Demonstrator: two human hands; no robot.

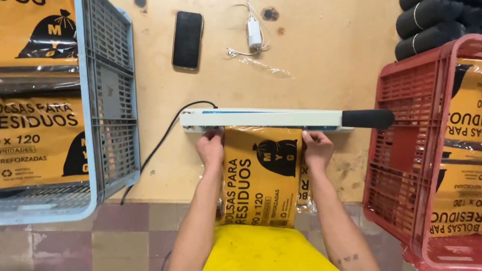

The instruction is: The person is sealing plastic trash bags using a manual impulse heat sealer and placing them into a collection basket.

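Bench [325, 46]: pale wood, smooth, marked with dark spots and scuffs, filling the upper and middle view; checked tile floor [64, 247] below its near edge.

Blue crate [111, 104] at the left edge: grey-blue plastic lattice, packed with flat orange packs. Red crate [404, 159] at the right edge: same lattice build, also holding orange packs under clear film. Black rolls [428, 12] stacked at the far right corner, soft and cylindrical, each tied with a thin pale band.

Sealer [268, 118] lying across mid-bench, parallel to the near edge: long, narrow, white arm with black handle at its right end, black cord trailing from its left end toward the near edge.

Pack [263, 176] just below the sealer, hanging over the near edge: glossy orange plastic, rectangular, black print, top edge tucked under the sealer arm. Held between both hands at its upper corners. Left hand [211, 148] closed on the upper left corner, fingers curled up against the sealer. Right hand [317, 147] closed on the upper right corner, likewise touching the sealer.

Phone [188, 39] toward the far edge, black, flat, face up. White charger [254, 33] with thin cable just right of it.
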